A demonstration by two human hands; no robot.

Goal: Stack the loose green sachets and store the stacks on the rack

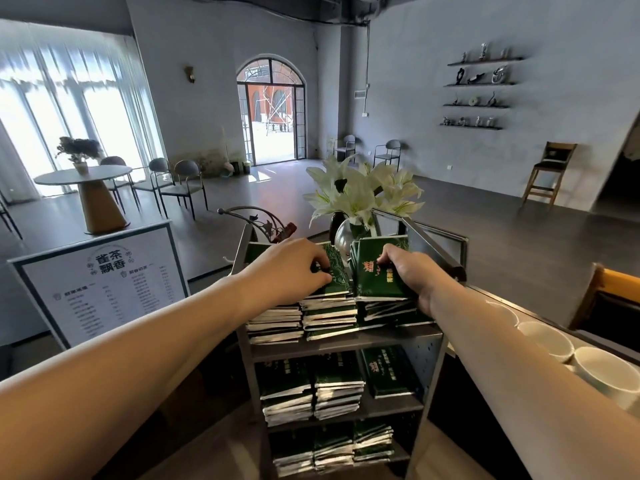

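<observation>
The green sachets [379, 271] I was handling sat on the top shelf of the rack [346, 341], a bundle tilted up on edge at the right end of the row. My right hand [412, 275] held that bundle, thumb across its printed face and fingers curled behind it. My left hand [291, 268] rested on the middle stack [329, 306], fingers bent down and pinching its top sachets at the far edge.

The worry, as I judged it, was the tilt: the bundle leaned rather than lay flat, and if my right hand loosened, the slick foil packets could fan out and slide off the front of the shelf or behind it. The piles under both hands looked uneven, edges stepped and splayed, so pressing on one side might shove the neighbouring pile sideways. More stacks filled the two lower shelves [339, 386], so a fall could knock those too.

Just behind the top shelf stood a vase of white lilies [360, 195]; pushing the bundle back too far might nudge it. A metal side rail [433, 233] hemmed in my right hand. To the right, white cups [547, 341] sat on the counter [491, 341] close to my forearm. A menu sign [100, 282] stood to the left, well apart.
</observation>
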